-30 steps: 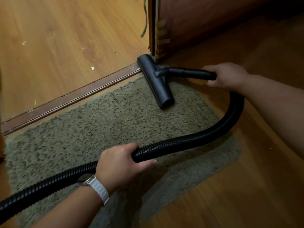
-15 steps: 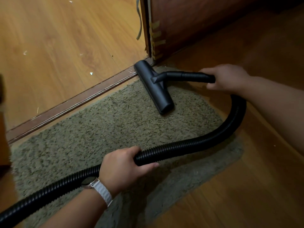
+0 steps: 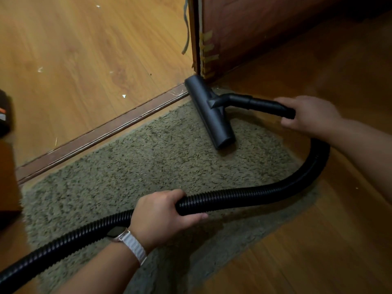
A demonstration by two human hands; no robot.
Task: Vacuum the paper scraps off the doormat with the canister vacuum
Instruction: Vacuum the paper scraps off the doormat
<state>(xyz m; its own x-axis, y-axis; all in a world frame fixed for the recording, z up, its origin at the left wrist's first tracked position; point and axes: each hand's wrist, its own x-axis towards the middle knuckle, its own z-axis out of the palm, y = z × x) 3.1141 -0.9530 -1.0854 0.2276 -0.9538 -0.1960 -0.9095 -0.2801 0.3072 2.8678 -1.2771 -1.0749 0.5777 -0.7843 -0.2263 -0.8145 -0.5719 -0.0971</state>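
Note:
A shaggy olive doormat (image 3: pixel 131 166) lies along the door threshold. The black floor nozzle (image 3: pixel 209 112) rests on the mat's far right corner, its far end against the door's bottom edge. My right hand (image 3: pixel 307 113) is closed around the black wand just behind the nozzle. A ribbed black hose (image 3: pixel 265 192) curves from the wand over the mat to the lower left. My left hand (image 3: pixel 161 213), with a white watch strap on the wrist, grips the hose over the mat's near side. No paper scraps show on the mat.
A dark wooden door (image 3: pixel 254 28) stands open at the top right, with a brown threshold strip (image 3: pixel 101 136) beside the mat. Small white scraps (image 3: pixel 124 96) lie on the light wood floor beyond the threshold. A dark orange-marked object (image 3: pixel 4 115) is at the left edge.
The nozzle stays at the mat's far right corner by the door. Both hands keep their grips. The view has shifted slightly, and the object at the left edge has come into sight.

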